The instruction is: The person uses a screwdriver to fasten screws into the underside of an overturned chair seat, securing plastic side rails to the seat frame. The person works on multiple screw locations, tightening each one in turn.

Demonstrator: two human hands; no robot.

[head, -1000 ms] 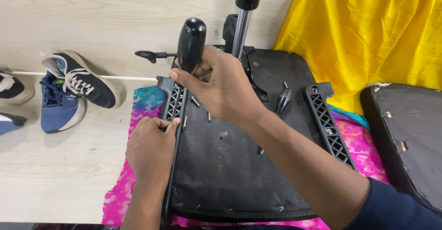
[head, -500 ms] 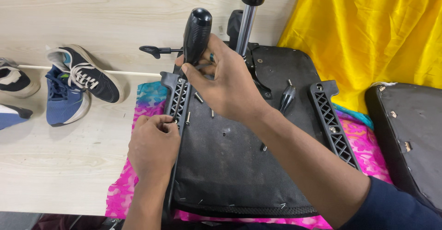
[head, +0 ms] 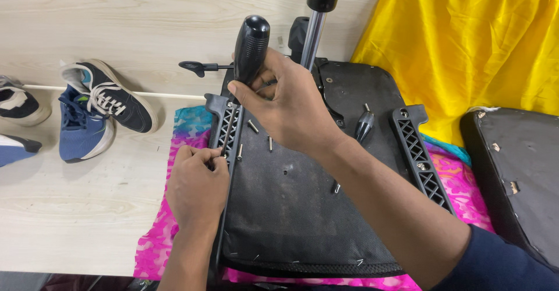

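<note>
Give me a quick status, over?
Right hand grips screwdriver. Left hand steadies its tip at armrest bracket. Loose screws nearby.

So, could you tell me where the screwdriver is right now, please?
In the head view, the screwdriver stands upright in the right hand, its tip at the left bracket of the overturned chair seat, just above the left hand.

- A glossy black plastic screwdriver handle [head: 251, 46] is gripped.
- Matt black fabric covers the seat underside [head: 297, 209].
- Bare metal screws [head: 253, 126] are seen at 12 o'clock of it.
- Pale wood-grain floor [head: 75, 209] looks smooth.
</note>
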